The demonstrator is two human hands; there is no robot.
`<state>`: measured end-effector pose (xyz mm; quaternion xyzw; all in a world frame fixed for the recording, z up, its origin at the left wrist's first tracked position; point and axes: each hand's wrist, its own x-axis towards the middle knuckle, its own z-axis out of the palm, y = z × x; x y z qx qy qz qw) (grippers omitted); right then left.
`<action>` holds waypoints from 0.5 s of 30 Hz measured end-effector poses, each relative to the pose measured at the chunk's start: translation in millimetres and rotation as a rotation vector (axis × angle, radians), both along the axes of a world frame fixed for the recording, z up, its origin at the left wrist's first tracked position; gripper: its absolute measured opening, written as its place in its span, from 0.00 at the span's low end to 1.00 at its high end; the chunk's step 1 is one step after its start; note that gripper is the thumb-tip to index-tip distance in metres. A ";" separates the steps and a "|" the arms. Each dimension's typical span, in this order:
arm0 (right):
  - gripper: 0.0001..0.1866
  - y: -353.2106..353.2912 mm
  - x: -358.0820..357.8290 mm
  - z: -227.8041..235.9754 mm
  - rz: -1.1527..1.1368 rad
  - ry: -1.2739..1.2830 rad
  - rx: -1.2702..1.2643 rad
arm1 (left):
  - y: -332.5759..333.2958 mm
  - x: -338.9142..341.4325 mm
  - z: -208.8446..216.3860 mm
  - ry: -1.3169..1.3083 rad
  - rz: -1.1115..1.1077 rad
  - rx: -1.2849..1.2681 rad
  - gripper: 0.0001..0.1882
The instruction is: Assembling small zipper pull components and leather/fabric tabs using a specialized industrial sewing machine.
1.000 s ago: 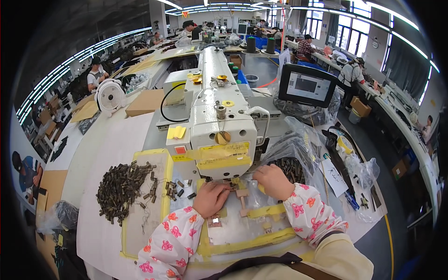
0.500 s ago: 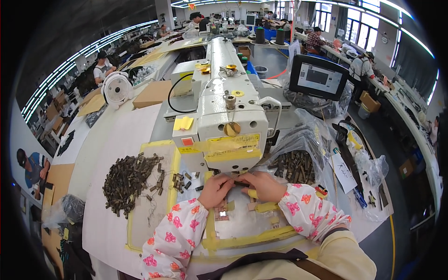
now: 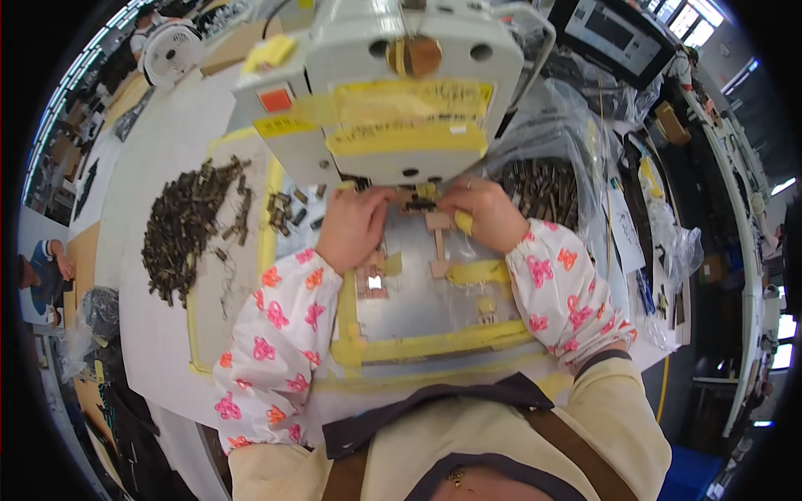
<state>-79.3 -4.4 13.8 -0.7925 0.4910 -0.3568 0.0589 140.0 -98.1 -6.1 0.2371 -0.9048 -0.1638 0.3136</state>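
Note:
Under the head of a large white sewing machine (image 3: 409, 171), both my hands meet at a small dark strip (image 3: 420, 203). My left hand (image 3: 355, 225) is closed, its thumb and forefinger at the strip's left end. From the other side my right hand (image 3: 486, 214) pinches near the right end, with a yellow wrap on one finger. The strip lies low over a metal plate (image 3: 409, 311) edged with yellow tape. The exact contact of the fingertips is partly hidden. Beside my left hand are several short dark rolled pieces (image 3: 284, 213).
A big pile of dark rolled pieces (image 3: 184, 225) spreads at left on a taped board. More pieces (image 3: 543, 188) lie at right by a clear plastic bag (image 3: 576, 125). A screen (image 3: 614, 37) stands behind at right, a white fan (image 3: 170, 54) at far left.
My view has tilted down and closer to the plate. My hands, close together before, are now slightly apart, and the dark strip shows between them.

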 end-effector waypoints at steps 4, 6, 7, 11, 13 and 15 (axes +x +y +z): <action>0.08 -5.5 -2.1 3.1 -0.037 -0.071 0.136 | 0.1 2.3 8.1 -0.060 -0.019 -0.032 0.08; 0.08 -6.7 -5.8 3.6 -0.041 -0.062 0.165 | -0.4 2.1 6.6 -0.064 -0.026 -0.006 0.09; 0.08 -6.5 -7.8 3.2 -0.040 -0.046 0.175 | 0.6 0.8 5.6 -0.059 -0.031 -0.008 0.09; 0.08 -6.6 -10.8 1.9 -0.049 -0.039 0.160 | 4.0 0.8 10.0 -0.079 -0.027 0.025 0.09; 0.07 -7.5 -9.4 1.8 -0.053 -0.055 0.152 | 4.3 0.8 7.8 -0.064 -0.028 0.005 0.09; 0.07 -7.5 -9.8 3.8 -0.056 -0.043 0.159 | 4.2 -0.2 5.9 -0.046 -0.033 -0.018 0.09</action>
